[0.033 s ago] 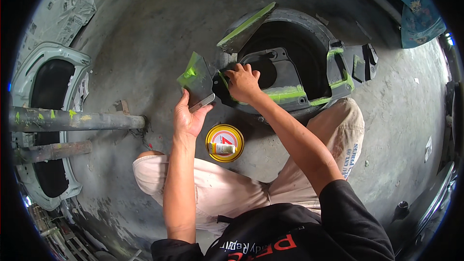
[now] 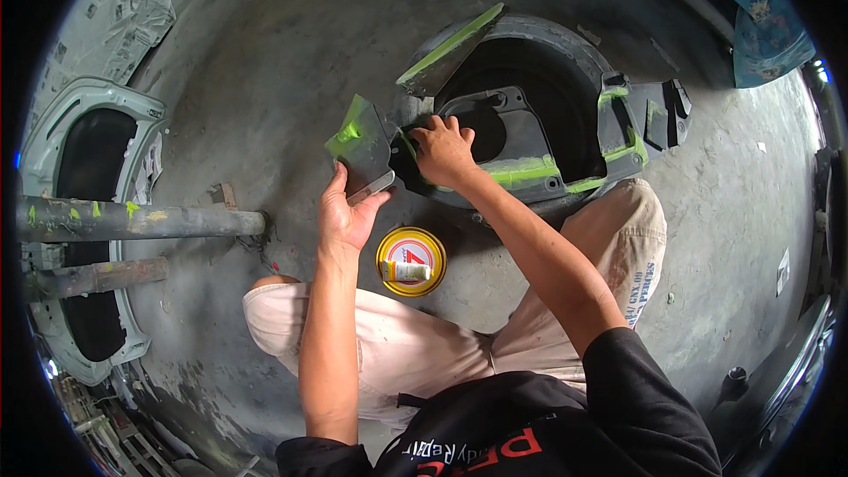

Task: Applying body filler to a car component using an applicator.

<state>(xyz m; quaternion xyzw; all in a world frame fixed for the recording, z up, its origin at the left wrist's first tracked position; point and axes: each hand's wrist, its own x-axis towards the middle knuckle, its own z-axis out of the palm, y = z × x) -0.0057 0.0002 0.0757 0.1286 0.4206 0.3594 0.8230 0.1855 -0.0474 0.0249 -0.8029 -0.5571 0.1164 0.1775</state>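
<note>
My left hand (image 2: 343, 216) grips a dark grey plate (image 2: 369, 155) by its lower edge, thumb along one side. Bright green putty (image 2: 352, 131) is heaped and smeared on the plate, and a pale strip runs along its near edge. My right hand (image 2: 444, 152) is closed, fingers curled down at the left end of a black plastic car part (image 2: 521, 137). Whatever those fingers pinch is hidden beneath them; a thin green-edged sliver shows just left of them. Green putty (image 2: 521, 172) coats the part's near edge and right side. The part rests across a tyre (image 2: 552, 34).
Between my crossed legs stands a round yellow-rimmed tin (image 2: 439, 247) with a small tube (image 2: 409, 272) on its lid. A green-edged panel (image 2: 450, 49) leans on the tyre. Metal posts (image 2: 177, 219) and a pale car panel (image 2: 132, 106) lie left; a blue cloth (image 2: 768, 44) hangs far right.
</note>
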